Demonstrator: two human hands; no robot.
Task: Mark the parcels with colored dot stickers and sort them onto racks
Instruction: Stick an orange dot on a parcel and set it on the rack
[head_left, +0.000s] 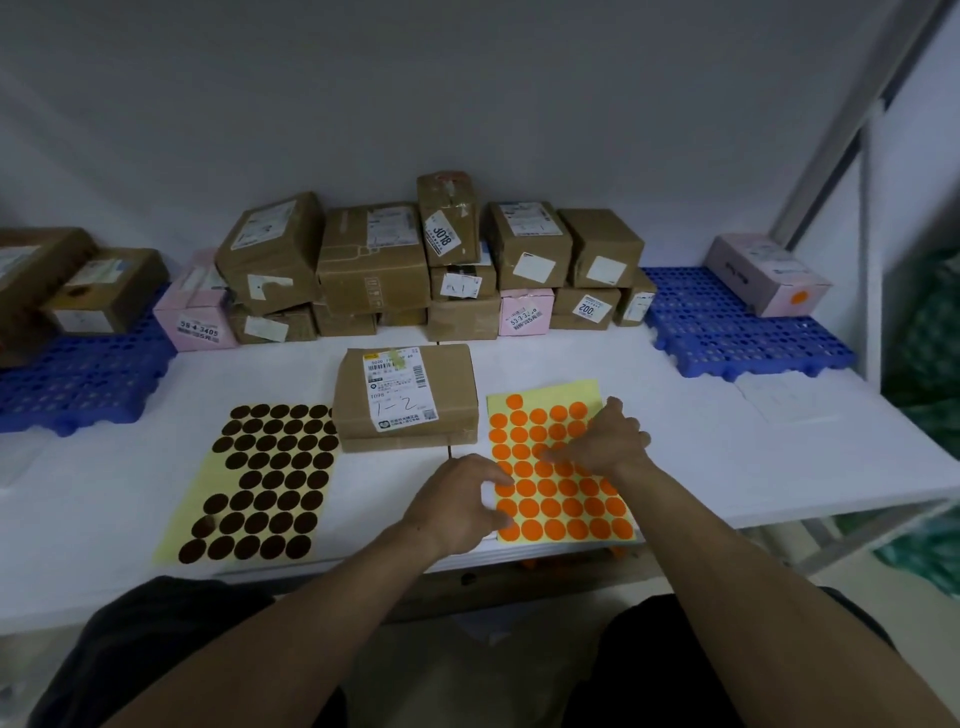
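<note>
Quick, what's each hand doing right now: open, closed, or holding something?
Left hand: open, fingers pressing down the edge of the orange sticker sheet.
Right hand: fingertips on the sheet; cannot tell if it pinches anything.

The white desk (701, 441) in front of me carries a brown cardboard parcel with a white printed label (405, 395), lying flat near its middle. Just left of it lies a yellow sheet of dark brown round stickers (265, 483), its top corner right up against the parcel's side. Just right of it lies a yellow sheet of orange round stickers (561, 499), reaching the desk's near edge. A blue perforated plastic rack (78, 384) sits at the left end, and a second blue perforated rack (727, 332) at the right end. Between them, along the back, stands a stacked pile of brown and pink boxes (374, 260).
</note>
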